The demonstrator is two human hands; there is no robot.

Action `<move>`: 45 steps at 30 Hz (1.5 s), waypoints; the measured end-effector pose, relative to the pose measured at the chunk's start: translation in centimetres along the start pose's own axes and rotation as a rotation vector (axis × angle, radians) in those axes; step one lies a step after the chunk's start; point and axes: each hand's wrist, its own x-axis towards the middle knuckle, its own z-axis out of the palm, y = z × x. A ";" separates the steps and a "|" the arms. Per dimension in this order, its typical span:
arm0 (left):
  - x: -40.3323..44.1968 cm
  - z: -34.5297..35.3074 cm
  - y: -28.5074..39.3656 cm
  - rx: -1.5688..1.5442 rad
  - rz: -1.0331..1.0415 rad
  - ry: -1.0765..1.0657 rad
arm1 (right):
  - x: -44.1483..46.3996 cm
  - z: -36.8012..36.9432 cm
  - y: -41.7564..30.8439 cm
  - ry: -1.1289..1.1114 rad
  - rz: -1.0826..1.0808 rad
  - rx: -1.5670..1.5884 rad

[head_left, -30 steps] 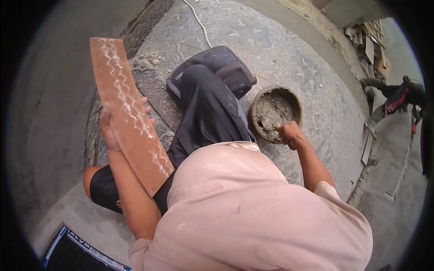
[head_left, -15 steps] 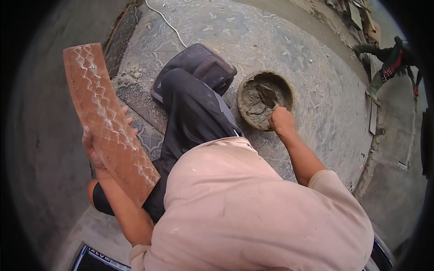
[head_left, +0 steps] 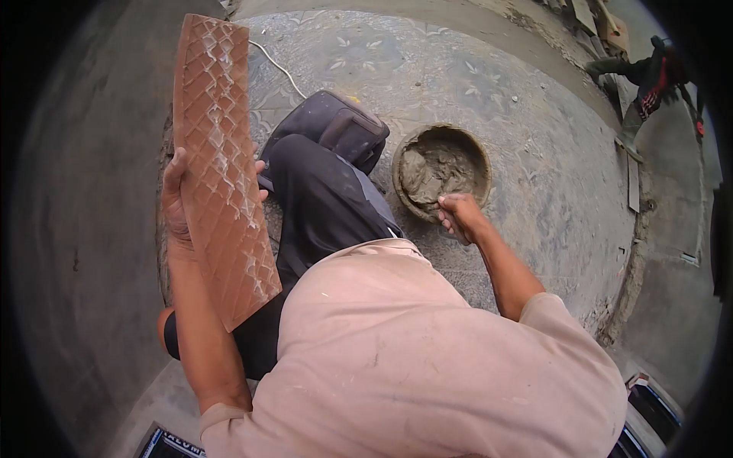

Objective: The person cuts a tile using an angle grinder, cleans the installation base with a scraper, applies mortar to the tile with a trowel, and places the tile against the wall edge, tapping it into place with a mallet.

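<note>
A long reddish-brown tile strip (head_left: 200,114) is held up on the left, its ridged diamond-pattern back facing me with whitish residue along the middle. My left hand (head_left: 177,202) grips it from beneath, thumb on one edge and fingertips on the other. A round tub (head_left: 487,183) of wet grey mortar (head_left: 454,162) stands on the floor ahead. At its near rim my right hand (head_left: 460,215) is closed on what looks like a trowel, its blade hidden under a lump of mortar inside the tub.
A dark bag (head_left: 324,122) lies beyond my bent knee, with a white cable (head_left: 279,65) behind it. The patterned floor (head_left: 550,206) is dusty. Another person (head_left: 653,88) stands at the far right, near boards (head_left: 584,17).
The tile strip has risen and moved right, standing more upright. My right hand has turned and drawn back slightly toward me, and a lump of mortar now bulges at the tub's left side.
</note>
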 end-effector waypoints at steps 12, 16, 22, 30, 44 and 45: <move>9.5 0.8 -4.2 -0.322 -0.185 -0.423 | -9.5 -0.5 -10.7 0.050 -0.552 -0.084; 9.9 3.2 -2.7 -0.385 -0.117 -0.404 | -11.5 3.4 -18.5 -0.161 -0.737 0.008; 9.9 2.7 -1.9 -0.436 -0.101 -0.353 | -9.3 8.4 -27.2 0.102 -1.275 -0.314; 8.2 3.5 -2.7 -0.380 -0.091 -0.344 | -2.7 9.9 -32.1 0.539 -1.878 -0.665; 8.3 2.4 -3.7 -0.354 -0.076 -0.412 | -0.2 10.1 -32.2 0.708 -1.836 -0.772; 8.4 2.2 -3.8 -0.352 -0.077 -0.413 | -0.1 9.6 -32.2 0.734 -1.833 -0.782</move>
